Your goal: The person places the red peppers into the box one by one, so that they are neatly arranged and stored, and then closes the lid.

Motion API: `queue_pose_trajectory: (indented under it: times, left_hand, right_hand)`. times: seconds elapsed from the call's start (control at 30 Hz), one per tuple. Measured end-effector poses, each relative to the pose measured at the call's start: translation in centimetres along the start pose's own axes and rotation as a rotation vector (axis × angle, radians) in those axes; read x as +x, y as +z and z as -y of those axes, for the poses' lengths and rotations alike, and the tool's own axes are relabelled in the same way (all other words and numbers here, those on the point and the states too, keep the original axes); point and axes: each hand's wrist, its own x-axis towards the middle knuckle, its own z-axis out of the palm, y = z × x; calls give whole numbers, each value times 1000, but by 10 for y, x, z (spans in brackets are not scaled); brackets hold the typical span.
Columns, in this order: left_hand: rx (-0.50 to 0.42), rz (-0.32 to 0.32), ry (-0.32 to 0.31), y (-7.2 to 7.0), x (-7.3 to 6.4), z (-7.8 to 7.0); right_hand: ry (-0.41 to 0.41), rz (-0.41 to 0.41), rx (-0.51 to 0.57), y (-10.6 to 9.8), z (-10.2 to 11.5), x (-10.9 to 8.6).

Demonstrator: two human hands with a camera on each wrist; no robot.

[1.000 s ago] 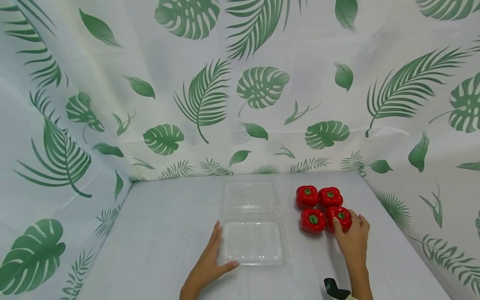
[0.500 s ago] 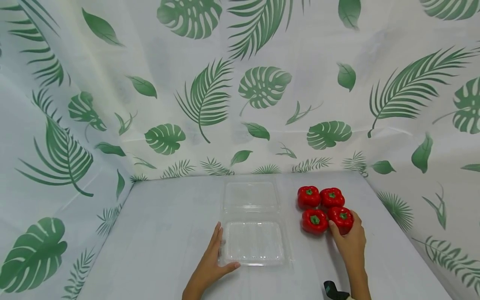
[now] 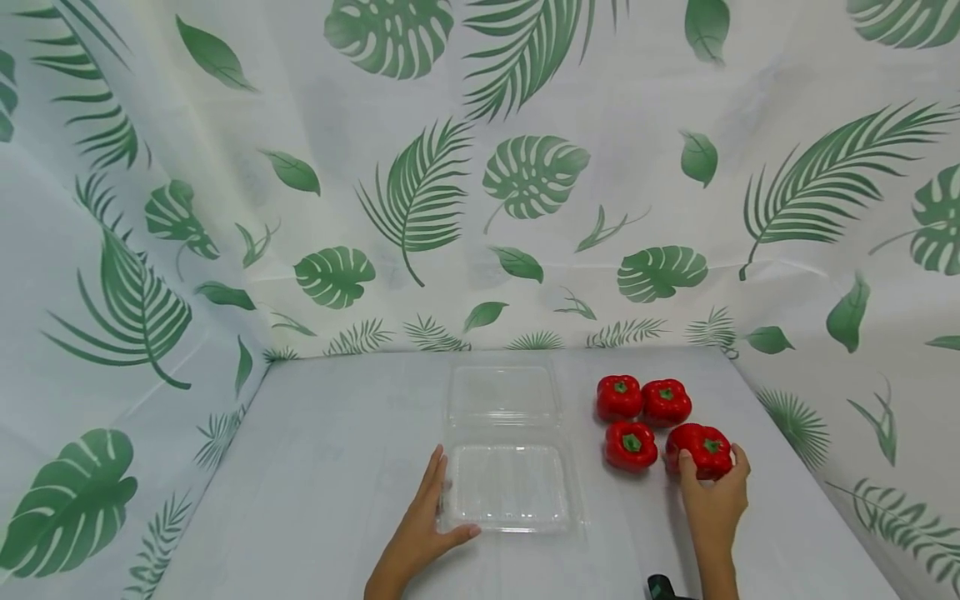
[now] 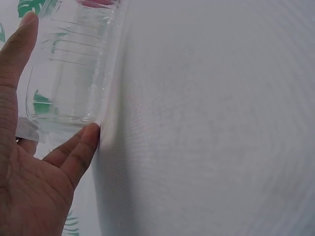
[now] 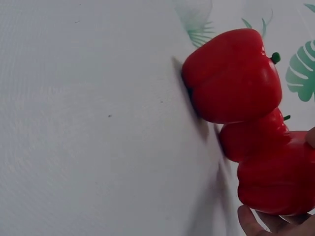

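My right hand (image 3: 716, 504) grips a red bell pepper (image 3: 699, 448), thumb and fingers on opposite sides. In the right wrist view this pepper (image 5: 278, 177) stands off the table surface, and the fingers lie along its lower edge. Three more red bell peppers (image 3: 631, 447) sit close together just left of and behind it, green stems up. My left hand (image 3: 416, 533) rests at the left side of a clear plastic clamshell box (image 3: 510, 492), fingers straight, thumb spread along its front edge. The left wrist view has the fingertips right at the box (image 4: 69, 78). Its lid (image 3: 502, 392) lies folded back.
A white-covered table (image 3: 330, 467) bears everything. White sheets with green leaf prints (image 3: 525, 250) hang behind it and along both sides. A small black object (image 3: 660, 587) shows beside the right forearm at the bottom edge.
My right hand has closed around the front right pepper and drawn it up and slightly right, away from the others. My left hand and the box stay put.
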Motion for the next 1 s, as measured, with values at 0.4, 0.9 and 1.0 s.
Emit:
queue_pose_trajectory:
  times: [0.4, 0.9, 1.0]
  left_hand:
    - [-15, 11, -4, -1, 1, -1]
    - [-26, 23, 0, 0, 0, -3]
    - [-9, 12, 4, 0, -1, -3]
  right_hand:
    - [-163, -61, 57, -13, 48, -18]
    - [-348, 111, 183, 15, 80, -53]
    - [-350, 165, 206, 22, 80, -56]
